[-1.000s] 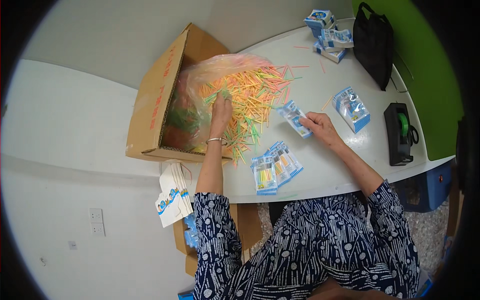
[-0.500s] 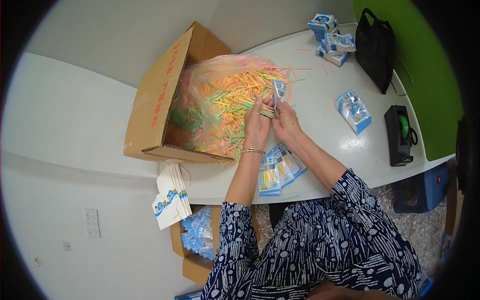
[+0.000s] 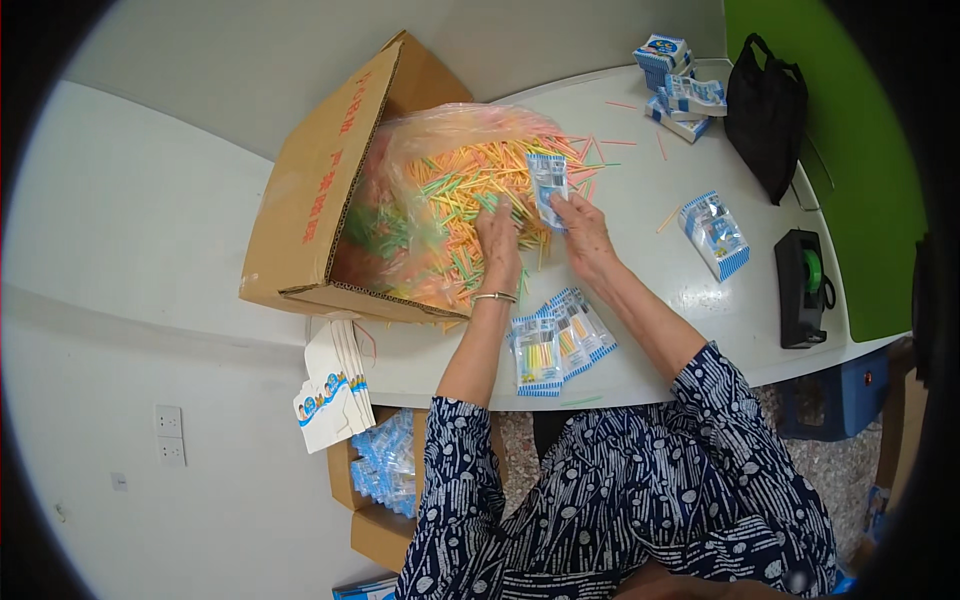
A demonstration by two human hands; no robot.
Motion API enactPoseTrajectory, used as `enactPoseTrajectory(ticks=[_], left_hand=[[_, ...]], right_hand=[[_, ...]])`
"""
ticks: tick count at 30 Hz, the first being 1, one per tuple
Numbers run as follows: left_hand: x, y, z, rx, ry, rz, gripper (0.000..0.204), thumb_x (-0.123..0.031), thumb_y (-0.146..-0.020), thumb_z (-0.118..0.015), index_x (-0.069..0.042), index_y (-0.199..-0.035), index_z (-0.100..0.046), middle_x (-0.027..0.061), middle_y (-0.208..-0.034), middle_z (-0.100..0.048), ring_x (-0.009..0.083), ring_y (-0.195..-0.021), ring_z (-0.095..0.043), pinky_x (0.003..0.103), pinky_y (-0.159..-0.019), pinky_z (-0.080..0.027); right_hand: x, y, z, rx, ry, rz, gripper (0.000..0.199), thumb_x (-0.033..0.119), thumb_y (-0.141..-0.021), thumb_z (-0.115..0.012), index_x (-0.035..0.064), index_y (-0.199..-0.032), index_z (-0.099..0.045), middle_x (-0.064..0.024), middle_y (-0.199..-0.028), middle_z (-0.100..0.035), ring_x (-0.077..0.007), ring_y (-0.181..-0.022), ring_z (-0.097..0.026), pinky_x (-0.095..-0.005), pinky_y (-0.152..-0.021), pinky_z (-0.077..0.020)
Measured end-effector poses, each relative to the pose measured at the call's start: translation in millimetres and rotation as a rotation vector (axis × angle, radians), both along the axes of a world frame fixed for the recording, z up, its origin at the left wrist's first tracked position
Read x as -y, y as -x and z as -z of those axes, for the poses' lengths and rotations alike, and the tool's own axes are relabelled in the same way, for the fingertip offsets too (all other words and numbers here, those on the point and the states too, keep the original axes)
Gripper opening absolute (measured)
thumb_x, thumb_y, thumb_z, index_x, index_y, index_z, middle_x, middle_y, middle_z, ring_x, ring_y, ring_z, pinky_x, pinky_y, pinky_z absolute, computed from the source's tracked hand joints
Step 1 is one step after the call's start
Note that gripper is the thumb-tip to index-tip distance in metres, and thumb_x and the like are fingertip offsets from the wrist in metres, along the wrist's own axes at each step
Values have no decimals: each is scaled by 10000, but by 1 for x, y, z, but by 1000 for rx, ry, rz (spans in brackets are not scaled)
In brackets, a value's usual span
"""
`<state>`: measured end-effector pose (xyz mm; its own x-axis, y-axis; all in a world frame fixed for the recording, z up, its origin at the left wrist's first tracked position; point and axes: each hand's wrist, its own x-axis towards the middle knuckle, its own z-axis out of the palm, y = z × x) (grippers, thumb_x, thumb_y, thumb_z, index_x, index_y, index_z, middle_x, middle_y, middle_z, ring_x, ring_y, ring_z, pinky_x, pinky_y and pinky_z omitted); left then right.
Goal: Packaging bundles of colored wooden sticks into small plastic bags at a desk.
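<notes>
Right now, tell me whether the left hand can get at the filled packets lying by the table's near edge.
Probably yes. The left hand rests on the coloured sticks, and the filled packets lie uncovered just beside that forearm, with nothing between.

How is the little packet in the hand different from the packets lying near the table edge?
The held packet is single, lifted upright in the right hand; the edge packets are several, lying flat and fanned out. The held packet looks clear inside; the edge packets show coloured sticks. All are small with blue-and-white trim.
</notes>
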<state>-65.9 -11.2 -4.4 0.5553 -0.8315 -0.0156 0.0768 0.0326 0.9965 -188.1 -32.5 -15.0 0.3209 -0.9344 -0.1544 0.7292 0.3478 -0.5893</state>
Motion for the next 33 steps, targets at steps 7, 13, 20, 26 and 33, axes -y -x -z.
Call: enactPoseTrajectory(ticks=[7,13,20,26,33], left_hand=[[8,-7,-12,-48,64,23,216,-206,-982,-421,-27,-891,-500,131,-909,-638,169,-764,-600,296,-697,-496],[4,-5,-38,-332,214,240,263,-266,-991,-411,-29,-927,-506,185,-1001,-618,339,-1025,-607,410,-883,-517],[-7,34,-59,-355,321,385,278,-286,-988,-421,-32,-963,-529,167,-1008,-623,315,-1025,-610,428,-891,-510],[-23,57,-67,-115,220,433,360,-335,-993,-401,-7,-976,-548,176,-1050,-624,241,-1025,-602,350,-891,-484],[-41,63,-62,196,82,541,383,-341,-991,-405,-5,-1077,-569,99,-1080,-613,157,-1018,-541,298,-907,-413]], right_hand=[[10,51,4,-416,276,-102,157,195,-852,-652,39,-870,-659,30,-773,-619,-27,-681,-506,-198,-630,-389],[5,80,0,-553,342,-419,188,213,-850,-660,27,-846,-688,26,-737,-630,-29,-677,-521,-196,-648,-398],[3,99,0,-515,397,-545,209,217,-840,-666,12,-866,-701,8,-764,-644,-48,-712,-532,-211,-681,-408],[1,105,-1,-480,439,-552,223,216,-846,-672,11,-930,-697,27,-766,-627,-28,-700,-515,-201,-635,-405],[-2,114,3,-459,447,-541,209,212,-856,-659,15,-913,-699,28,-755,-618,-27,-691,-509,-201,-628,-401]])
